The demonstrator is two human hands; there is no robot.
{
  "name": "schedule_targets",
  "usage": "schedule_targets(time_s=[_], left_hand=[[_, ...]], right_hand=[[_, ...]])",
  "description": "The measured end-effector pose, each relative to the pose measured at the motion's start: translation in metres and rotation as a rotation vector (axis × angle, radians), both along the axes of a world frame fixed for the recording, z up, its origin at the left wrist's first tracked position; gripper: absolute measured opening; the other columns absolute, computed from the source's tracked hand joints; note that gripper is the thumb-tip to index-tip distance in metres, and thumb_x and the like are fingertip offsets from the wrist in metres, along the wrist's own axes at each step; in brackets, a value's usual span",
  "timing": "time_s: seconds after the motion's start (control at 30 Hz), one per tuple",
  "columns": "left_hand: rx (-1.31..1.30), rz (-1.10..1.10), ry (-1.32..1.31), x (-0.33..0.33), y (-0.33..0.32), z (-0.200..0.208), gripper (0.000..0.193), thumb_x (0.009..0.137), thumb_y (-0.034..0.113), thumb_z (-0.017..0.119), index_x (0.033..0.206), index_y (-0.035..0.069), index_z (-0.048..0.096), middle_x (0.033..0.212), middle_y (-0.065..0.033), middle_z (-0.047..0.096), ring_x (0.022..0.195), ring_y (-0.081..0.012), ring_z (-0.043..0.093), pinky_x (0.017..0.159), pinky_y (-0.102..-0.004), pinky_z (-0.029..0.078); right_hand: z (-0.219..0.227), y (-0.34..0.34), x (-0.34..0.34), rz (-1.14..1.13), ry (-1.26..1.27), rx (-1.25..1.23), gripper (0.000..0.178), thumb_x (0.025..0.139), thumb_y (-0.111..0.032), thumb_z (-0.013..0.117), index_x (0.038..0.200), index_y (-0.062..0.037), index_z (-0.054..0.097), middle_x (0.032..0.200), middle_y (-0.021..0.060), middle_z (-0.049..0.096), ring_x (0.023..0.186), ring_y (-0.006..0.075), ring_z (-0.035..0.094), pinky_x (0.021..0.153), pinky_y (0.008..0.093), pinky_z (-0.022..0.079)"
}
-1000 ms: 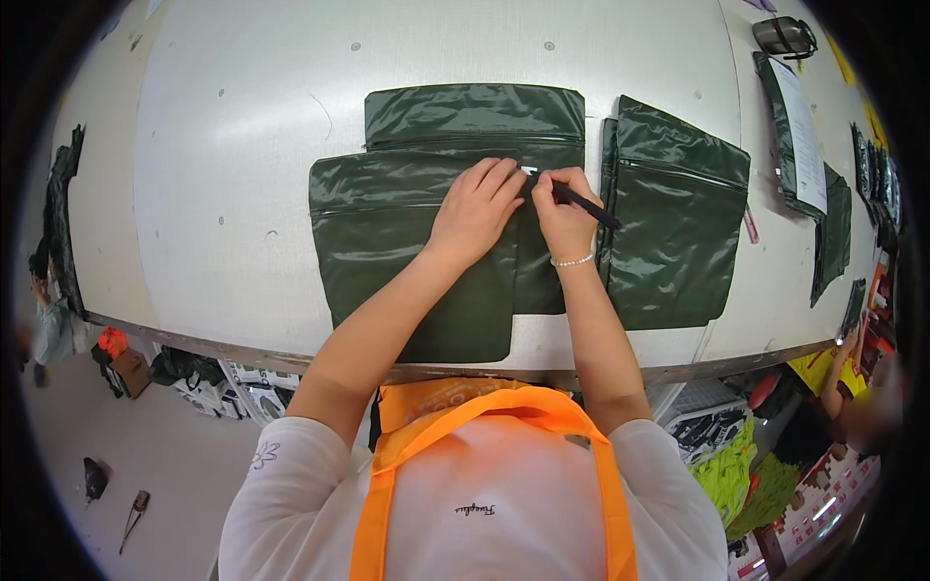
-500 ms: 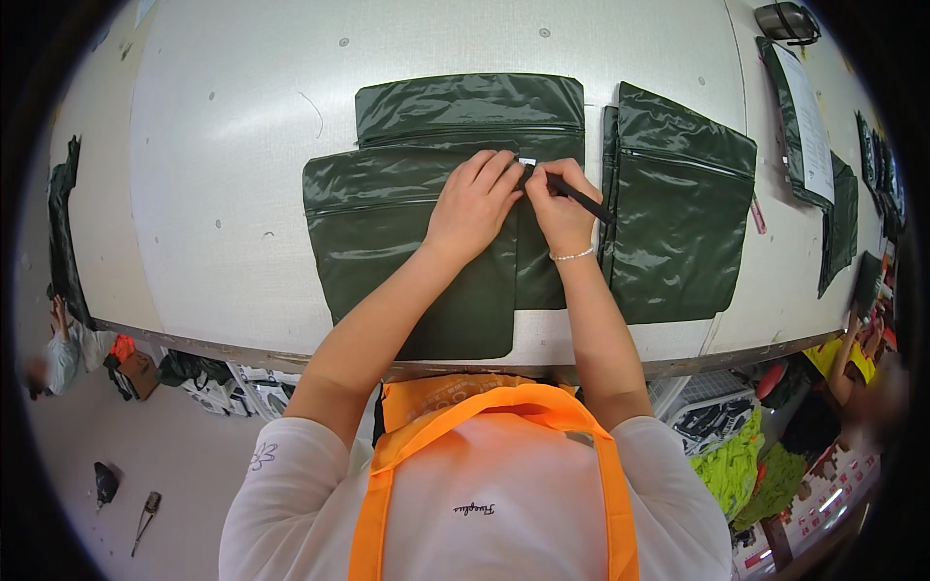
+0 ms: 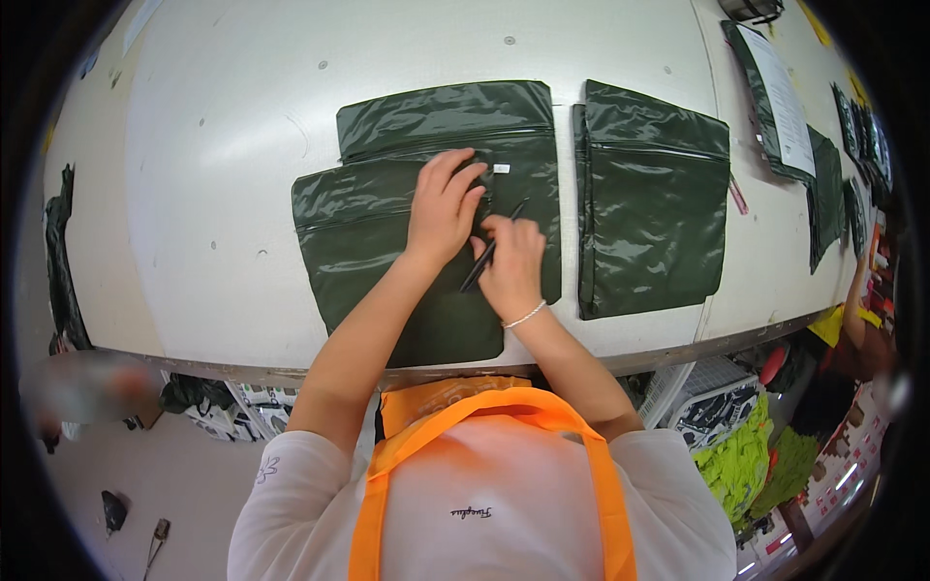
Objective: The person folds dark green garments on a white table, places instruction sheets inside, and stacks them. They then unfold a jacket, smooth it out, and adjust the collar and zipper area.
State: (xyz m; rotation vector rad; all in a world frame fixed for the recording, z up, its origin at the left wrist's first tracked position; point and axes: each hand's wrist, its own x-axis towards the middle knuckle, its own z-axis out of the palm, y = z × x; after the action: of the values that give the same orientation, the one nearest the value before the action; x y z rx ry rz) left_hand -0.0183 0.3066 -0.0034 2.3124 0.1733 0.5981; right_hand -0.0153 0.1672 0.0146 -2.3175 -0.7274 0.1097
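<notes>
A glossy dark green panel (image 3: 373,266), seamed across its upper part, lies nearest me on the left. My left hand (image 3: 441,213) rests on its upper right part, fingers stretched out and holding nothing I can see. Another green panel (image 3: 446,116) lies partly under it, with a small white label (image 3: 501,168) just right of my left fingertips. My right hand (image 3: 515,259) is closed around a black pen (image 3: 477,271), over the right edge of the near panel. The pen slants, one end toward the upper right panel. Whether it touches the fabric I cannot tell.
Right of my hands lies a stack of green panels (image 3: 659,213) on the pale table (image 3: 232,126). Farther right are a pinkish stick (image 3: 739,197) and a printed sheet (image 3: 775,97) on more green pieces. The table's front edge (image 3: 242,366) runs before me.
My right hand has moved down and left from the white label with the pen, which is now turned differently. The label shows fully. My left fingers have shifted slightly left of it.
</notes>
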Motion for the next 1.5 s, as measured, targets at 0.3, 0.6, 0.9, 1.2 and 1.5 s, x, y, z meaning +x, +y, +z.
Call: schedule_targets(time_s=[0.3, 0.6, 0.9, 1.2, 1.5], left_hand=[[-0.053, 0.066, -0.046, 0.039, -0.020, 0.028, 0.022, 0.085, 0.012, 0.058, 0.106, 0.009, 0.063, 0.132, -0.0104, 0.047, 0.125, -0.0329, 0.039, 0.102, -0.0433, 0.032], [0.201, -0.027, 0.256, 0.017, -0.031, 0.000, 0.033, 0.089, 0.023, 0.056, 0.120, 0.010, 0.056, 0.138, -0.0084, 0.041, 0.129, -0.0282, 0.036, 0.105, -0.0432, 0.029], [0.149, -0.046, 0.156, -0.006, -0.015, 0.016, 0.031, 0.080, 0.014, 0.063, 0.110, 0.006, 0.058, 0.117, -0.0082, 0.054, 0.111, -0.0280, 0.049, 0.091, -0.0396, 0.040], [0.242, -0.029, 0.115, 0.008, -0.018, -0.004, 0.033, 0.078, 0.014, 0.065, 0.109, 0.005, 0.058, 0.115, -0.0044, 0.055, 0.108, -0.0238, 0.050, 0.087, -0.0372, 0.041], [0.285, -0.023, 0.143, 0.012, -0.020, -0.003, 0.032, 0.078, 0.015, 0.064, 0.108, 0.005, 0.058, 0.113, -0.0039, 0.054, 0.105, -0.0235, 0.050, 0.086, -0.0369, 0.041]], right_hand=[[0.102, -0.117, 0.111, -0.401, -0.151, 0.037, 0.011, 0.083, 0.004, 0.054, 0.090, -0.0034, 0.051, 0.079, 0.0075, 0.053, 0.073, 0.0185, 0.052, 0.069, 0.0290, 0.045], [0.055, -0.167, 0.182, -0.340, -0.446, -0.127, 0.026, 0.089, -0.005, 0.054, 0.115, -0.0026, 0.054, 0.100, 0.0142, 0.061, 0.084, 0.0260, 0.059, 0.075, 0.0331, 0.047], [0.011, -0.012, 0.088, -0.219, 0.563, 0.536, 0.014, 0.089, -0.010, 0.055, 0.096, 0.0000, 0.062, 0.081, 0.0021, 0.061, 0.071, 0.0062, 0.052, 0.064, 0.0201, 0.043], [-0.028, 0.008, 0.085, -0.248, 0.439, 0.549, 0.007, 0.080, -0.006, 0.064, 0.084, -0.0009, 0.061, 0.069, -0.0001, 0.059, 0.058, 0.0045, 0.050, 0.053, 0.0200, 0.043], [-0.029, 0.015, 0.083, -0.262, 0.298, 0.492, 0.006, 0.076, -0.005, 0.065, 0.078, -0.0005, 0.061, 0.066, 0.0040, 0.060, 0.055, 0.0072, 0.052, 0.050, 0.0217, 0.044]])
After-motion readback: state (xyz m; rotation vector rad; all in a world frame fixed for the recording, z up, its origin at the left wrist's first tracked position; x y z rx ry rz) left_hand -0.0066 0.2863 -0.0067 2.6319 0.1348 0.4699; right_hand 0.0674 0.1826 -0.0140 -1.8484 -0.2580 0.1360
